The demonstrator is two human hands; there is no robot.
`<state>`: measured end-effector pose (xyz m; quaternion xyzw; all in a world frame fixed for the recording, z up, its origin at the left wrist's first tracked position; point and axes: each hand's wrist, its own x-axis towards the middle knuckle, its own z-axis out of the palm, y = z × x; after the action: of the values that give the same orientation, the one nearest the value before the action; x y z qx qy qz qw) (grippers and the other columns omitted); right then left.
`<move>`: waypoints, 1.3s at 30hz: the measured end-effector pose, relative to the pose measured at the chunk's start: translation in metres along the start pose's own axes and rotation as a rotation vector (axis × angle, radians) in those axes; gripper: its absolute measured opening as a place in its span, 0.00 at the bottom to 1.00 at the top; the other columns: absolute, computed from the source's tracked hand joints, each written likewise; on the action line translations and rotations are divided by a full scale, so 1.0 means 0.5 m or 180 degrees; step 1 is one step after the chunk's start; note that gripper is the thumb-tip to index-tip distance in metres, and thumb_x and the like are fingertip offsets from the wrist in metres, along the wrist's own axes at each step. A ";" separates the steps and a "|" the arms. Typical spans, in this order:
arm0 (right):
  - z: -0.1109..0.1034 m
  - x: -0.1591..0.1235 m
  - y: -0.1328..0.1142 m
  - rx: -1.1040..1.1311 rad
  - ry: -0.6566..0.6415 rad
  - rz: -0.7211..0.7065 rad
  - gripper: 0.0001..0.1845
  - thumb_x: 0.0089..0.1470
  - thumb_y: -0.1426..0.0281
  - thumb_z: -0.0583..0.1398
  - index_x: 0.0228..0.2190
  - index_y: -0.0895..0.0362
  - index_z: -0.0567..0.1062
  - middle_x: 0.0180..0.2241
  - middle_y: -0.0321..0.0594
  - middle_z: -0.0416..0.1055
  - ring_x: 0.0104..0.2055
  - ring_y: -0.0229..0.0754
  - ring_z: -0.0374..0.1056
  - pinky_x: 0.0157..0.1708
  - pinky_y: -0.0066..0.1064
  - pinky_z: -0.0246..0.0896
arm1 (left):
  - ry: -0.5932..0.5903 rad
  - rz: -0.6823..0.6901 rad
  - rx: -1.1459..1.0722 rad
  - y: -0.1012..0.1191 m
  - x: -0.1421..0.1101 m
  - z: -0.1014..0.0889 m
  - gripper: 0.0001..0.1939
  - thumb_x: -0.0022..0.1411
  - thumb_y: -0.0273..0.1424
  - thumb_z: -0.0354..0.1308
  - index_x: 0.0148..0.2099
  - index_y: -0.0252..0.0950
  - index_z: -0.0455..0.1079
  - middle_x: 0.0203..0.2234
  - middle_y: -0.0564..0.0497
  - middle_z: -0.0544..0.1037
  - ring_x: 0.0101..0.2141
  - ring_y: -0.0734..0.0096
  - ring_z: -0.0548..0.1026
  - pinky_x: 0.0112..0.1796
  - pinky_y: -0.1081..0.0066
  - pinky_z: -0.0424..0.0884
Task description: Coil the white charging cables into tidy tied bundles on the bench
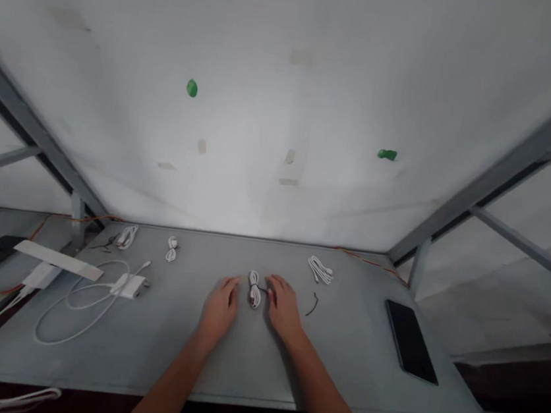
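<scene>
A white cable (255, 290), bundled and tied round its middle with a black twist tie, lies on the grey shelf in the centre. On its left rests my left hand (221, 308), thumb and fingers loosely bent and apart, with a small gap to the cable. My right hand (285, 306) is close on the other side, its fingers apart; one end of the tie reaches its thumb, and I cannot tell whether they touch. To the right lie a loose black twist tie (313, 304) and an untied, folded white cable (320, 271).
A smaller tied white cable (172, 248) and another coiled cable (127, 237) lie at the back left. Nearer are a white charger (130, 286) with its looping cord and a white strip (59, 259). A black phone (411, 341) lies right. Metal posts flank the shelf.
</scene>
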<state>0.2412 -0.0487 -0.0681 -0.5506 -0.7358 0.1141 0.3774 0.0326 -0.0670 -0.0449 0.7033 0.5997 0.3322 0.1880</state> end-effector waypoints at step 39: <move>-0.020 -0.044 0.016 -0.1334 -0.0724 0.0370 0.29 0.70 0.67 0.49 0.67 0.57 0.70 0.72 0.46 0.58 0.74 0.54 0.55 0.72 0.52 0.50 | 0.0077 0.0256 0.1552 -0.118 -0.032 0.028 0.27 0.76 0.36 0.46 0.72 0.38 0.66 0.71 0.42 0.66 0.70 0.51 0.63 0.67 0.46 0.62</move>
<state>0.2565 -0.0680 -0.0754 -0.6419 -0.7482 0.0417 0.1625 -0.0009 -0.0685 -0.0978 0.7472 0.6359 0.1933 -0.0079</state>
